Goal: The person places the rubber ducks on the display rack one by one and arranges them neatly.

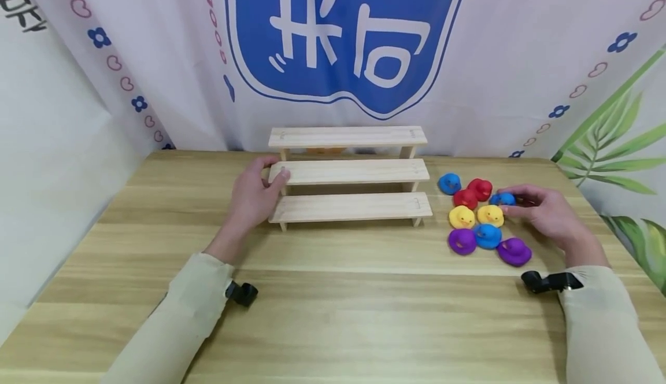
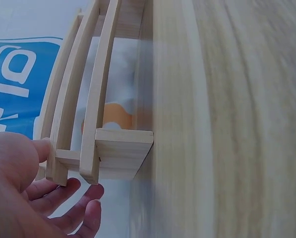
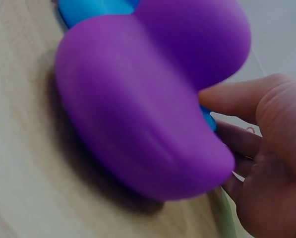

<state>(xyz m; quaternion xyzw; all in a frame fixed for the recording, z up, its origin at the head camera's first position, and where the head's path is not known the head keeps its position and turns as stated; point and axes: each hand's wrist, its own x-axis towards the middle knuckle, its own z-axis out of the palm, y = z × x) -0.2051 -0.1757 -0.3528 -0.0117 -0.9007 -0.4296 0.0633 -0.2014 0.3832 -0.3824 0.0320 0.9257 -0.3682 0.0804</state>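
A three-tier wooden display stand (image 1: 350,206) stands at the back of the table. My left hand (image 1: 255,193) grips the left end of its middle shelf, with the thumb on top and the fingers curled beneath; the left wrist view shows this shelf end (image 2: 57,171) up close. Over on the right, my right hand (image 1: 552,215) pinches a blue rubber duck (image 1: 503,199) between thumb and fingers. In the right wrist view a purple duck (image 3: 138,114) fills the foreground and hides most of that blue duck (image 3: 208,119).
Beside the pinched duck sit two red ducks (image 1: 481,189), two yellow ducks (image 1: 461,217), two purple ducks (image 1: 462,242) and two more blue ducks (image 1: 450,184). A printed white curtain (image 1: 171,43) hangs behind the wooden table (image 1: 364,320).
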